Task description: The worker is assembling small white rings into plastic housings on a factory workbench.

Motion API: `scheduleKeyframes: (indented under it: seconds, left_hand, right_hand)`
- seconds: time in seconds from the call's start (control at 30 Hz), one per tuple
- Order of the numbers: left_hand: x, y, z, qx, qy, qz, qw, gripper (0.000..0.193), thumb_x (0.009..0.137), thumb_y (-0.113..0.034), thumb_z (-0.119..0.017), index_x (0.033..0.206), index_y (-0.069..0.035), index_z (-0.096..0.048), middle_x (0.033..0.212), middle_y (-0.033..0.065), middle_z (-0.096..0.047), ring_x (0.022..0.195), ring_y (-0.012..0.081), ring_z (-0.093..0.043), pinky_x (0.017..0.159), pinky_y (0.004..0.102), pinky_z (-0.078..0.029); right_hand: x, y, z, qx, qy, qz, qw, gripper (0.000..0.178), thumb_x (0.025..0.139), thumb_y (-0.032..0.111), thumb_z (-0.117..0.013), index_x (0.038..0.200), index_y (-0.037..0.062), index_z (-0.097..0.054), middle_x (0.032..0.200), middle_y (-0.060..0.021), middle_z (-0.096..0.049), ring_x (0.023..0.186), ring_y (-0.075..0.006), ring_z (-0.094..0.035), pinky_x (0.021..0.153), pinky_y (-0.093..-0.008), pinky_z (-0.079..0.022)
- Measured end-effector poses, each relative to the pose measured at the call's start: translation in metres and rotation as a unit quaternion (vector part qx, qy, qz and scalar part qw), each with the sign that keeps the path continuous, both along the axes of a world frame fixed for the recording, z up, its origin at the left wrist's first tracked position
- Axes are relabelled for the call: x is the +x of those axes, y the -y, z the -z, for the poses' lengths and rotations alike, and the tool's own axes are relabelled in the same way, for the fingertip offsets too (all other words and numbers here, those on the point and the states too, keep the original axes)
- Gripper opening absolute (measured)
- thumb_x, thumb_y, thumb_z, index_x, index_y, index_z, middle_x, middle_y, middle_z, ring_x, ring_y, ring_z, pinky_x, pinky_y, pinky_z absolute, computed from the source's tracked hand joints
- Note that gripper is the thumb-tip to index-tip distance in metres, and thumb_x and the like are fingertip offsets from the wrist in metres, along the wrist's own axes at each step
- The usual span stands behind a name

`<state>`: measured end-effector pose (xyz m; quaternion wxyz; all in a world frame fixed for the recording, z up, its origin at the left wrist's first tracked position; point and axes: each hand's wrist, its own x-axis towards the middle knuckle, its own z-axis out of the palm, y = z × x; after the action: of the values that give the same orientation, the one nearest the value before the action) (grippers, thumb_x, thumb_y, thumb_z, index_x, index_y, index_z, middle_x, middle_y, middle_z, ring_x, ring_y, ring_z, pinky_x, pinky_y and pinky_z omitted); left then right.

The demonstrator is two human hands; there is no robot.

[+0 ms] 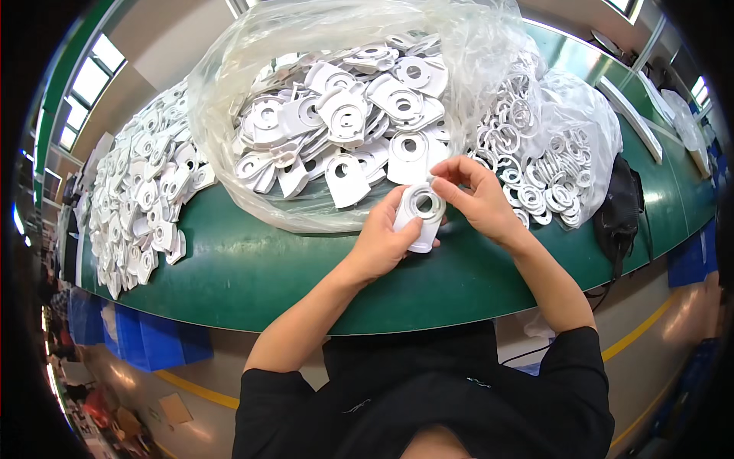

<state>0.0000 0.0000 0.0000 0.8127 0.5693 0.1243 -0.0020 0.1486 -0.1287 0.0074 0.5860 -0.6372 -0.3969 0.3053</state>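
My left hand (388,234) grips a white plastic housing part (417,239) with a round opening at its top, the thumb lying across its front. Closed in a pinch, my right hand (475,194) touches the upper right rim of that part; whatever is between its fingertips is too small to make out. Just beyond my hands is a large clear plastic bag (287,217), open and full of loose white housings (344,115) of the same shape. Right of my right hand lie many loose white plastic rings (527,195), partly inside another clear bag.
A heap of white housings (145,191) covers the left of the green table (252,268). At the right are a black bag (618,203) and a long white bar (631,118). Blue bins (153,340) stand below the table's left front edge.
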Motion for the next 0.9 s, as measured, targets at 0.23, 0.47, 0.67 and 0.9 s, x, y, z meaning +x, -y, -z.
scheduleKeyframes:
  seconds: [0.23, 0.47, 0.67, 0.9]
  left_hand:
    - [0.001, 0.012, 0.002, 0.249, 0.098, -0.066, 0.961, 0.024, 0.094, -0.02, -0.051, 0.111, -0.003, -0.049, 0.086, 0.008, -0.062, 0.074, 0.0142, -0.06, 0.063, 0.0302, -0.046]
    - [-0.001, 0.002, 0.004, 0.429, 0.043, -0.063, 0.9, 0.023, 0.098, -0.024, -0.044, 0.094, -0.002, -0.052, 0.07, 0.0159, -0.055, 0.06, 0.0277, -0.05, 0.057, 0.0373, -0.04]
    - [0.001, 0.004, 0.018, 0.253, 0.088, -0.162, 0.95, 0.022, 0.1, -0.022, -0.042, 0.098, -0.002, -0.05, 0.08, 0.0084, -0.061, 0.072, 0.0145, -0.057, 0.062, 0.0312, -0.042]
    - [0.003, 0.01, 0.004, 0.054, 0.118, -0.09, 0.987, 0.028, 0.102, -0.025, -0.035, 0.12, -0.004, -0.04, 0.105, 0.0084, -0.059, 0.104, 0.0164, -0.059, 0.087, 0.034, -0.05]
  right_hand:
    - [0.003, 0.004, -0.008, -0.03, 0.021, -0.045, 0.998, 0.012, 0.09, 0.01, -0.06, 0.096, 0.0004, -0.063, 0.082, 0.0013, -0.062, 0.074, -0.0044, -0.055, 0.068, -0.0205, -0.045]
    - [-0.009, 0.005, -0.004, -0.03, 0.182, -0.05, 0.982, 0.014, 0.09, 0.012, -0.06, 0.089, -0.0019, -0.059, 0.077, -0.0033, -0.059, 0.068, -0.0083, -0.049, 0.063, -0.024, -0.043]
    - [-0.017, -0.005, -0.002, 0.046, 0.008, 0.007, 0.999, 0.018, 0.096, 0.016, -0.053, 0.101, -0.0002, -0.06, 0.084, 0.002, -0.059, 0.073, -0.0049, -0.049, 0.066, -0.0218, -0.041]
    - [-0.01, -0.005, 0.012, 0.074, -0.028, 0.054, 0.995, 0.024, 0.097, 0.017, -0.053, 0.106, -0.0025, -0.062, 0.088, -0.001, -0.064, 0.08, -0.0049, -0.056, 0.071, -0.0198, -0.044]
